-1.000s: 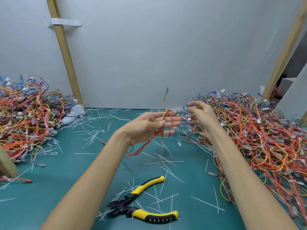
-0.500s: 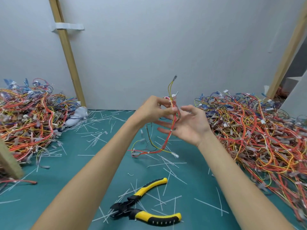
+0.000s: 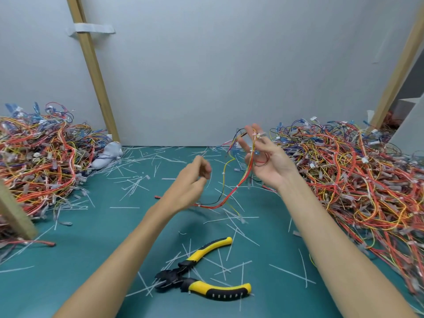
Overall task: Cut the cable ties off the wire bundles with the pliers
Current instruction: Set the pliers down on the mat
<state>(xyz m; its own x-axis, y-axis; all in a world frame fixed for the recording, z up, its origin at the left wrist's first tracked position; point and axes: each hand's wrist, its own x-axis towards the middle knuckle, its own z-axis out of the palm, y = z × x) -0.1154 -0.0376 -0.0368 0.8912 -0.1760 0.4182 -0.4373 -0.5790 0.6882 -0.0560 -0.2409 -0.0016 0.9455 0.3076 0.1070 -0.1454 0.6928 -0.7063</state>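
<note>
My right hand (image 3: 263, 161) is raised, palm toward me, and pinches the top of a small red, yellow and black wire bundle (image 3: 237, 186). From there the bundle hangs down and trails left to the green mat beside my left wrist. White cable ties still sit on it. Lower and to the left of the bundle hovers my left hand (image 3: 195, 177); its fingers are loosely curled and I see nothing in them. The yellow-and-black pliers (image 3: 183, 276) lie on the mat near me, between my forearms, with their handles spread apart.
A big tangle of wires (image 3: 39, 161) fills the left side and a bigger one (image 3: 355, 180) the right. Cut white tie pieces (image 3: 137, 184) litter the mat. Wooden posts (image 3: 96, 83) lean against the grey wall; a white cloth (image 3: 107, 154) lies at its foot.
The bundle passed from my left hand to my right. My left hand let go and dropped down-left; my right hand closed its fingers on the bundle's top and lifted slightly.
</note>
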